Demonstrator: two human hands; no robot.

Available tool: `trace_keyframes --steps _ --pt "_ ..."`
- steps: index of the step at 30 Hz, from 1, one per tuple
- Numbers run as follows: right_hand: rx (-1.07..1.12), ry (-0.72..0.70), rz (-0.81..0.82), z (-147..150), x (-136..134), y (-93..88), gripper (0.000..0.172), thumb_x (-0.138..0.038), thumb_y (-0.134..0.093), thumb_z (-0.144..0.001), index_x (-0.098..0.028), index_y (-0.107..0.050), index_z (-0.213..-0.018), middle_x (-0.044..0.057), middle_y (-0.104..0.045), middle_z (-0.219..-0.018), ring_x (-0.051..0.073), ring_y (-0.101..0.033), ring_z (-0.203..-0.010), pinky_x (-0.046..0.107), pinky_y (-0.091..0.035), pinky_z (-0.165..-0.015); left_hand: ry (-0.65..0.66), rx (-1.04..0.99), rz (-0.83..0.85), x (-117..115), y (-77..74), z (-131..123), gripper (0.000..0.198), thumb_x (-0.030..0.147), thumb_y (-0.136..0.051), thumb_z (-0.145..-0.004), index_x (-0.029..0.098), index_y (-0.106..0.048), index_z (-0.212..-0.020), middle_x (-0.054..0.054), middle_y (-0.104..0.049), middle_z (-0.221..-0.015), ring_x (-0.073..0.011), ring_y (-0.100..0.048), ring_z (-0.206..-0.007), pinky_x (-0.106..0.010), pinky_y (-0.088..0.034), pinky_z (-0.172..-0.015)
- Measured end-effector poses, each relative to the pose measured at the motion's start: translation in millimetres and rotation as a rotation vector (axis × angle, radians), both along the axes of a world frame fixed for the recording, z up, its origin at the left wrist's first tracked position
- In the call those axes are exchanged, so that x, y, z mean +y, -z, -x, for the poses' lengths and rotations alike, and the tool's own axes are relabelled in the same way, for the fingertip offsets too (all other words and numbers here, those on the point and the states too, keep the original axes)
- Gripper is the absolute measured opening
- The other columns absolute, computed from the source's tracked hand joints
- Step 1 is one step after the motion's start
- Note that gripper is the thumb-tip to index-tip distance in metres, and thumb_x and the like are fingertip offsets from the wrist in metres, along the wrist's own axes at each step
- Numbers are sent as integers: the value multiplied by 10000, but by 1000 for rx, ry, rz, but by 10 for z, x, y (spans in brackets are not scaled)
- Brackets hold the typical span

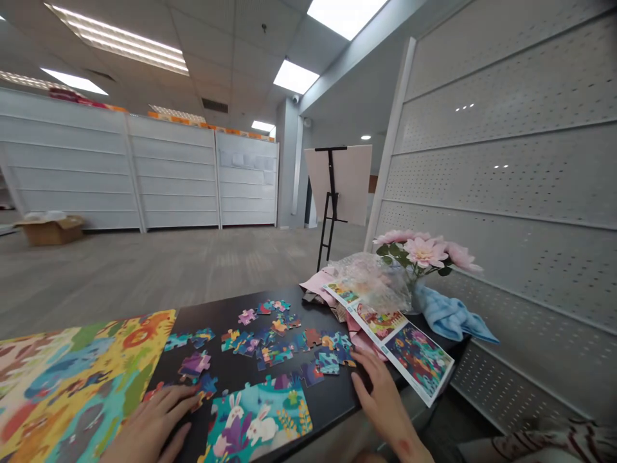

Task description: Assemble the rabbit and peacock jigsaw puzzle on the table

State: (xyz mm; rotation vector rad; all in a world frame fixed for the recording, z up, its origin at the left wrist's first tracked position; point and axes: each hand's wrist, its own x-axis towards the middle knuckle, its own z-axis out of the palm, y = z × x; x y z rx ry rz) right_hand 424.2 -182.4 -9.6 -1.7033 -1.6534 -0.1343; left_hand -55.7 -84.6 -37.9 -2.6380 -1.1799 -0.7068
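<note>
My left hand [153, 421] lies flat on the black table [216, 315], fingers stretched toward a loose jigsaw piece [207, 386] by the joined rabbit section [260, 421]. My right hand [383, 399] rests open at the table's right edge, fingertips near the scattered puzzle pieces [284, 344] and the picture sheet [400, 344]. Neither hand holds anything.
A colourful mat [72, 379] covers the table's left side. At the far right corner lie a clear plastic bag [371, 276], pink flowers [424, 251], a blue cloth [448, 315] and pink cloth. An easel [332, 199] stands beyond; a perforated panel wall [506, 161] is to the right.
</note>
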Motion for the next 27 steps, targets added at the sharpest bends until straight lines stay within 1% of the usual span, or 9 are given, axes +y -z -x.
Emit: trace_keyframes --steps 2,4,6,9,11,14,19,24,27 --pt "-49 -32 111 -55 112 -56 418 -326 -538 -920 -193 -659 -1297 141 -618 -1401 299 -544 -1334 530 -419 -1140 -41 -2 -13 40 104 83 324 460 -613 -912 405 -709 -1217 12 -716 -1294 -295 -678 -1180 -440 -564 -1024" --pt "-88 -62 217 -88 233 -113 503 -308 -550 -894 -221 -602 -1387 123 -540 -1500 297 -472 -1405 528 -367 -1172 -64 -18 -27 64 140 127 329 467 -618 -906 406 -708 -1217 17 -717 -1294 -305 -675 -1185 -435 -587 -990" --pt "-107 -71 275 -106 363 -149 607 -236 -549 -843 -254 -542 -1450 111 -495 -1542 311 -449 -1424 560 -376 -1150 -55 -34 -46 58 99 124 329 456 -624 -903 409 -702 -1219 24 -724 -1280 -301 -687 -1166 -421 -604 -963" --pt "-124 -90 281 -73 559 -158 682 -134 -528 -755 -242 -570 -1428 126 -565 -1479 340 -506 -1374 595 -436 -1086 -21 -47 -75 10 -42 54 310 407 -632 -897 409 -698 -1201 34 -742 -1237 -284 -717 -1108 -415 -621 -938" --pt "-146 -137 258 13 664 -142 650 -107 -518 -745 -226 -623 -1375 111 -619 -1423 322 -515 -1364 567 -426 -1113 -18 -68 -84 -23 -133 -2 306 370 -635 -891 402 -700 -1188 32 -749 -1214 -276 -727 -1082 -404 -627 -926" --pt "-172 -222 203 204 749 -103 561 -115 -503 -802 -220 -657 -1331 93 -641 -1396 287 -512 -1368 512 -420 -1143 -40 -94 -48 -65 -229 -56 320 313 -644 -880 390 -707 -1185 17 -750 -1211 -269 -723 -1086 -377 -617 -940" --pt "-136 -282 88 390 761 -54 428 -157 -495 -874 -240 -713 -1233 104 -692 -1305 278 -616 -1245 503 -506 -1062 -104 -36 59 -141 -303 -103 336 294 -619 -901 365 -706 -1218 -18 -717 -1282 -281 -679 -1172 -408 -584 -996" --pt "-43 -118 66 305 805 -9 346 -279 -504 -875 -209 -748 -1112 117 -735 -1178 291 -666 -1132 476 -532 -1008 -116 -2 112 -205 -321 -242 427 412 -632 -885 348 -662 -1306 -58 -686 -1338 -341 -647 -1213 -471 -583 -971" --pt "-18 -34 58 214 861 25 420 -373 -454 -876 -136 -738 -1075 180 -741 -1110 332 -693 -1051 521 -547 -954 -129 9 225 -271 -413 -348 494 374 -716 -803 361 -662 -1294 -58 -630 -1415 -366 -578 -1290 -504 -519 -1037"
